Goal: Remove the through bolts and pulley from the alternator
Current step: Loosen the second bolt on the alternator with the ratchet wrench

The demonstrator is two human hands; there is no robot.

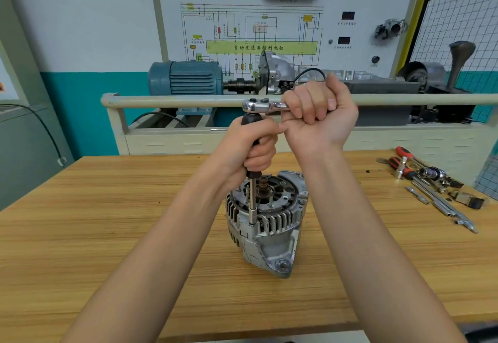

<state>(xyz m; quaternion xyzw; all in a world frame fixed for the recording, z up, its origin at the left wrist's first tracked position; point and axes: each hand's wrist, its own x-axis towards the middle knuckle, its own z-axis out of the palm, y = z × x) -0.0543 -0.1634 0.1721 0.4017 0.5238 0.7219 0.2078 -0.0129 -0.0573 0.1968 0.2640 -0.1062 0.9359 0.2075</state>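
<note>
From the head camera, an alternator (265,221) stands on end near the middle of a wooden worktop (107,235), its finned housing upward and a mounting lug facing the viewer at the bottom front. A rusty central shaft (263,182) sticks up from its top face. A long extension bar (252,202) with a black grip stands nearly upright, its lower socket end seated on the rim of the alternator's housing at the front left, where a through bolt would sit; the bolt head itself is hidden under the socket. The left hand (254,146) grips the black handle of that bar, fingers curled fully round it, just above the alternator. On top of the bar sits the chrome head of a ratchet wrench (258,106), whose handle runs out to the right and disappears into the right hand (318,116). The right hand's fingers are wrapped tight round the ratchet handle, palm turned toward the camera, wrist bent back; its thumb side touches the left hand's knuckles. Both forearms reach in bare from the lower edge of the view. At the far right of the worktop lies a scatter of loose tools (428,181): red-and-black-handled drivers, chrome sockets and extension bars. Beyond the worktop a rail (188,100) crosses the view in front of a blue electric motor (186,77) coupled to a gearbox, and behind that a training board (256,19) carries a wiring diagram.
</note>
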